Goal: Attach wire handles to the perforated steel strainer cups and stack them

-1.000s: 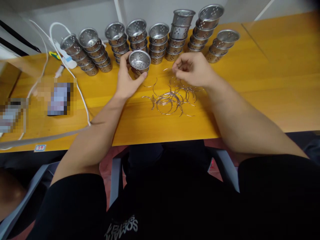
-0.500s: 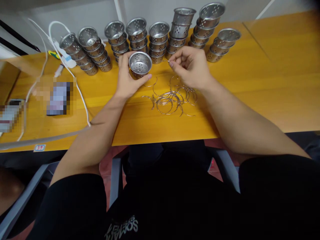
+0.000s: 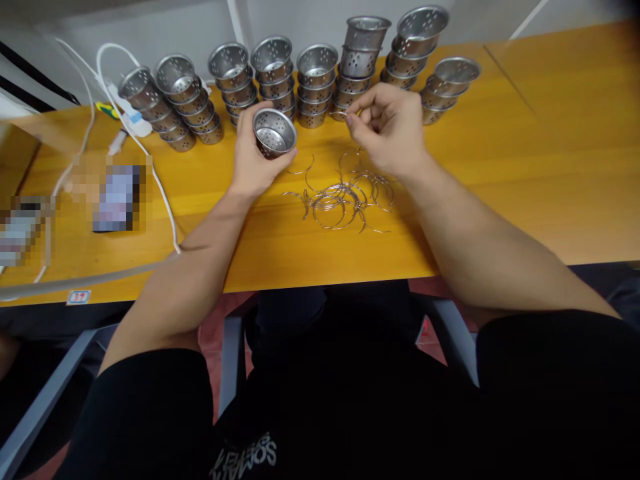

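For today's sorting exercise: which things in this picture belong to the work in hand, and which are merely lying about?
In use:
perforated metal cup, held by left hand
wire piece, pinched by right hand
wire rings
stacked cups

Lying about:
white cable
power strip

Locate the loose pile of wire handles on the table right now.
In the head view the wire handles lie on the yellow table just right of centre, below the right hand and right of the left hand.

Bright even light, sharp centre, edges warped.
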Demonstrator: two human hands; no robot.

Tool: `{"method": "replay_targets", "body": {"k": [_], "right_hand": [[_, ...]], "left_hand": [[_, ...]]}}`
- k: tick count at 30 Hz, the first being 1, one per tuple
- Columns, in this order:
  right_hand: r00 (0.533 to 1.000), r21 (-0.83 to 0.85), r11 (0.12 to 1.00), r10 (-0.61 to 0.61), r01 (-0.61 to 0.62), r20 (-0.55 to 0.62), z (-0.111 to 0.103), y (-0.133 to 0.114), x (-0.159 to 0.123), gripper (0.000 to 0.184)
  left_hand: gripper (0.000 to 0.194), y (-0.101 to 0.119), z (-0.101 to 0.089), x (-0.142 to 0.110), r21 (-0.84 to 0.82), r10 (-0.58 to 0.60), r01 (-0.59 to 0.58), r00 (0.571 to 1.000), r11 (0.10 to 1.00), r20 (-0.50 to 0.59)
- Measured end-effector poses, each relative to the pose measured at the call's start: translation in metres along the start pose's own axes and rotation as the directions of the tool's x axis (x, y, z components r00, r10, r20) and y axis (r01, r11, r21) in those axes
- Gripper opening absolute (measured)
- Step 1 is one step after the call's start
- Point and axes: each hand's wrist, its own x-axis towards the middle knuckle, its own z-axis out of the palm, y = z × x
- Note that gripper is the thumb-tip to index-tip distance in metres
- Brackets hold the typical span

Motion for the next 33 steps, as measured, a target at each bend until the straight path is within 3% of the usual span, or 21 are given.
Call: {"method": "replay_targets", "body": {"k": [4, 10, 13, 19, 25, 29, 33], "right_hand": [[0.997, -0.036, 0.996, 0.076, -0.076, 0.007, -0.003, -0.014, -0.004, 0.062], [0.997, -0.006, 0.998, 0.064, -0.063, 0.042, 0.005, -0.049, -0.012, 0.048], [0.998, 0.047, 0.998, 0.039, -0.041, 0.048, 0.015, -0.059, -0.016, 0.046], [0.979, 0.221, 0.971, 0.047, -0.091, 0.198, 0.027, -0.054, -0.017, 0.054], [0.983, 0.154, 0.977, 0.127, -0.147, 0.131, 0.031, -0.054, -0.016, 0.058], [0.975, 0.139, 0.974, 0.155, -0.178, 0.162, 0.033, -0.056, -0.016, 0.057], [0.987, 0.060, 0.988, 0.138, -0.144, 0.087, 0.033, -0.060, -0.016, 0.055]], "left_hand": [[0.098, 0.006, 0.000, -0.002, 0.023, 0.026, -0.024, 0.997, 0.999, -0.076], [0.103, 0.039, 0.005, -0.010, -0.038, -0.015, 0.016, 0.999, 0.999, 0.030], [0.108, 0.044, 0.015, -0.012, -0.075, -0.027, 0.032, 0.998, 0.997, 0.064], [0.105, 0.027, 0.035, -0.015, -0.077, 0.004, -0.002, 0.999, 0.997, 0.032], [0.104, 0.028, 0.043, -0.025, -0.110, 0.080, -0.065, 0.987, 0.992, 0.140], [0.100, 0.032, 0.048, -0.028, -0.106, 0.099, -0.086, 0.987, 0.991, 0.125], [0.100, 0.043, 0.046, -0.026, -0.087, 0.105, -0.094, 0.985, 0.992, 0.135]]}}
